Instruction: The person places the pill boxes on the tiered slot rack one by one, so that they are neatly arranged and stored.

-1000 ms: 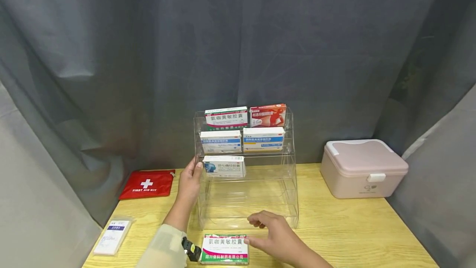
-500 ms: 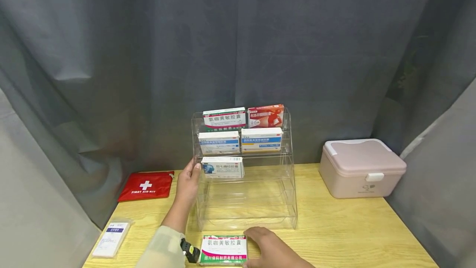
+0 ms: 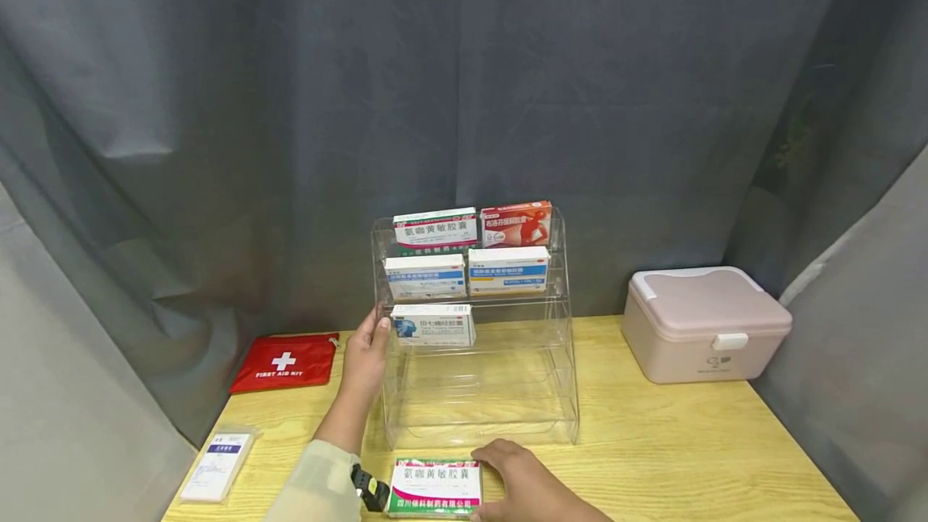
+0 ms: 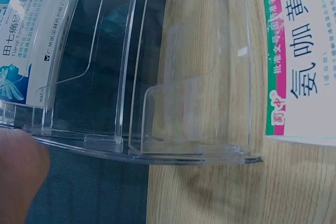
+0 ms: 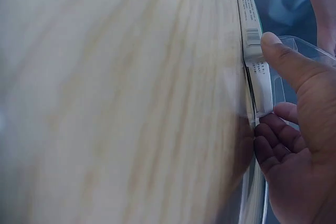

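A clear tiered display rack (image 3: 482,432) stands on the table. My left hand (image 3: 365,357) grips its left side panel, and the thumb (image 4: 21,174) shows at the rack's edge in the left wrist view. Flat in front of the rack lies a green, white and pink medicine box (image 3: 433,488). My right hand (image 3: 525,483) holds this box at its right end, with the thumb at the near edge and fingers at the far edge. In the right wrist view the thumb and index finger bracket the end of the box (image 5: 261,85).
Several medicine boxes fill the upper tiers, including a red box (image 3: 516,225) and a white box with a blue head picture (image 3: 432,326). A red first aid pouch (image 3: 285,362) and a bagged white pack (image 3: 217,464) lie left. A pink lidded case (image 3: 706,327) stands right.
My right hand has come down from above the table onto the right end of the medicine box and taken hold of it. The left hand keeps its grip on the rack.
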Demonstrator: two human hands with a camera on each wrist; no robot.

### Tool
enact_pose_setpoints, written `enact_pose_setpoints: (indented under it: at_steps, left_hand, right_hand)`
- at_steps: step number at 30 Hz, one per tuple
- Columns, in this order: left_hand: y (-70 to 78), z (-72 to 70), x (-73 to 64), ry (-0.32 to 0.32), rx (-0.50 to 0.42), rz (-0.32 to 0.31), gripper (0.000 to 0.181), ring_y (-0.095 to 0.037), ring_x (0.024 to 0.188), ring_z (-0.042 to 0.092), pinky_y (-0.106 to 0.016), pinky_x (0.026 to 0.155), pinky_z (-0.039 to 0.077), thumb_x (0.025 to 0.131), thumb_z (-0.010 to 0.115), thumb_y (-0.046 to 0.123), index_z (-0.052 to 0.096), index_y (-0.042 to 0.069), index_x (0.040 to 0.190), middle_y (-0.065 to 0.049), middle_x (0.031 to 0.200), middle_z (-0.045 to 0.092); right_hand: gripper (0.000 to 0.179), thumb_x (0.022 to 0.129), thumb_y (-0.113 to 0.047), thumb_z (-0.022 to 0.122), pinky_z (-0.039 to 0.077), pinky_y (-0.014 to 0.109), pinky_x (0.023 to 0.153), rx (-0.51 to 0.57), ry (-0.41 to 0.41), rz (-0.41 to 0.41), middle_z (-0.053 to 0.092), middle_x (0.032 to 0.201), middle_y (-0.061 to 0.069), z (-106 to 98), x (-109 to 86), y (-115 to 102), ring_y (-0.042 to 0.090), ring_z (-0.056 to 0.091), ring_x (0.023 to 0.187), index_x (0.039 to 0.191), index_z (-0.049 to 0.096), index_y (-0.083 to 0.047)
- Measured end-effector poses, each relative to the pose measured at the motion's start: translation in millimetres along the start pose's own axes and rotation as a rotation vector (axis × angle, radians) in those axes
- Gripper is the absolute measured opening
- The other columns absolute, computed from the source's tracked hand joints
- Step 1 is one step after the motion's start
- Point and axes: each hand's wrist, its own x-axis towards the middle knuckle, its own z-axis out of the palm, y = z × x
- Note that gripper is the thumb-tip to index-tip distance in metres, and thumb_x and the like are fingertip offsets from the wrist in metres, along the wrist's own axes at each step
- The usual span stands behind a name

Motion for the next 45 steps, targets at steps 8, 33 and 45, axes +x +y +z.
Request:
enact_pose_setpoints:
  at_steps: [8, 33, 45]
  left_hand:
    - [0.0, 1.5, 0.0, -0.003, -0.026, 0.000, 0.053, -0.038, 0.164, 0.033, -0.058, 0.134, 0.028, 0.116, 0.055, 0.025, 0.046, 0.013, 0.167, -0.014, 0.172, 0.043]
    - [-1.7, 0.9, 0.8, -0.006, -0.024, -0.018, 0.053, -0.038, 0.164, 0.033, -0.056, 0.134, 0.029, 0.116, 0.055, 0.026, 0.046, 0.012, 0.167, -0.013, 0.173, 0.042]
    - [-0.7, -0.8, 1.0, -0.007, 0.005, -0.004, 0.055, -0.040, 0.163, 0.034, -0.058, 0.134, 0.029, 0.116, 0.055, 0.029, 0.044, 0.011, 0.167, -0.015, 0.172, 0.043]
  right_hand:
    - [0.086, 0.083, -0.055, 0.092, 0.062, 0.028, 0.099, 0.031, -0.043, -0.025, 0.064, 0.131, -0.002, -5.1, -5.6, 3.6, 0.008, 0.061, 0.113, 0.147, 0.066, -0.004]
    - [0.025, 0.097, -0.016, 0.084, 0.059, 0.019, 0.077, 0.454, 0.131, 0.128, 0.068, 0.100, 0.001, -27.4, -32.0, 7.8, 0.008, 0.063, 0.089, 0.116, 0.070, -0.009]
    - [0.019, 0.099, -0.006, 0.079, 0.064, 0.020, 0.085, 0.432, 0.517, 0.161, 0.077, 0.111, 0.009, -129.0, -30.6, -11.8, 0.011, 0.073, 0.096, 0.118, 0.075, -0.007]
